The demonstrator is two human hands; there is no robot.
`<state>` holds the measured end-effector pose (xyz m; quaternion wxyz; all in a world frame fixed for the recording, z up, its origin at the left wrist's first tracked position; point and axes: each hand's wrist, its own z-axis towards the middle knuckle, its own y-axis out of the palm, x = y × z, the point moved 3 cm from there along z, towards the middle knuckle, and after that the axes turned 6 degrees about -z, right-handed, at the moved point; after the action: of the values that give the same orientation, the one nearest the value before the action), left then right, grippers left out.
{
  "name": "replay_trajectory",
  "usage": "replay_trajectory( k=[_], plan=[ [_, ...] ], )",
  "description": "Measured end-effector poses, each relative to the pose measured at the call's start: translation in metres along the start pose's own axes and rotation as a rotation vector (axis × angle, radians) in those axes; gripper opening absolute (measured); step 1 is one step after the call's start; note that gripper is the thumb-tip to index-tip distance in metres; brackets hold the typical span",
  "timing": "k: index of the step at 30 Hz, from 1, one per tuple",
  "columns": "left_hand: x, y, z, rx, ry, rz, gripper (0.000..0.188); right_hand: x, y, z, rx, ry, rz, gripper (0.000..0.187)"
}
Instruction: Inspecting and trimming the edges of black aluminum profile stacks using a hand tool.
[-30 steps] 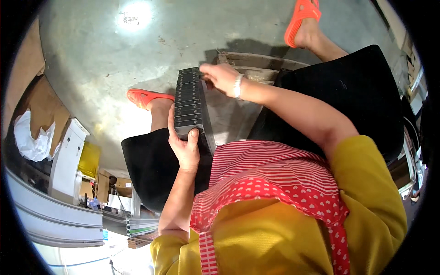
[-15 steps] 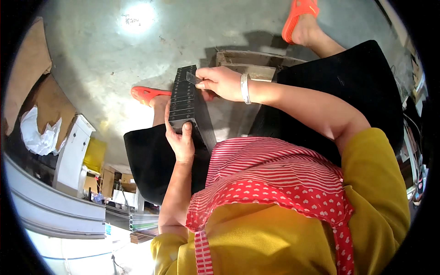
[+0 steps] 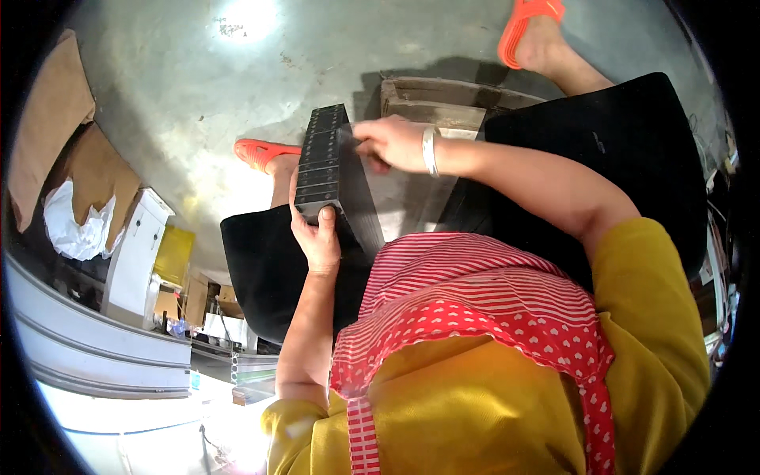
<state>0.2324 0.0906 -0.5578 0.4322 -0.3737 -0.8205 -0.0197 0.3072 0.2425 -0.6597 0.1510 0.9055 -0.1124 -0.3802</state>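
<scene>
My left hand [image 3: 318,241] grips the near end of a long stack of dark, flat pieces [image 3: 321,162]. The thumb lies on the near side and the fingers go round the left. Rows of small round dots or holes run along the stack's narrow top face, with thin lines between the pieces. Beside the stack's far right edge is my right hand [image 3: 396,144], its fingertips pinched and blurred by motion. A small thin translucent piece [image 3: 346,134] shows faintly at those fingertips, against the stack. A silver bangle [image 3: 430,151] is on my right wrist.
Beyond my lap, between my legs, stands a worn wooden box or stool [image 3: 431,99]. Black cloth [image 3: 594,150] covers my thighs. To the left are cardboard [image 3: 51,119], a white plastic bag [image 3: 75,222], a white cabinet [image 3: 134,253] and a yellow container [image 3: 174,255].
My right hand has drawn slightly right, from over the stack's top face to its right edge, and is now blurred. My left hand keeps its grip on the stack. The view has shifted slightly.
</scene>
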Motion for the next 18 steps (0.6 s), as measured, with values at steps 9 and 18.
replay_trajectory(
  k=[9,18],
  plan=[
    [-0.010,-0.005,0.000,0.029,0.015,0.005,0.075,-0.026,0.008,-0.008,-0.180,-0.119,0.027,0.016],
    [-0.008,-0.011,-0.008,0.030,-0.005,0.017,0.069,-0.031,0.000,-0.002,-0.195,-0.176,-0.123,0.019]
  ],
)
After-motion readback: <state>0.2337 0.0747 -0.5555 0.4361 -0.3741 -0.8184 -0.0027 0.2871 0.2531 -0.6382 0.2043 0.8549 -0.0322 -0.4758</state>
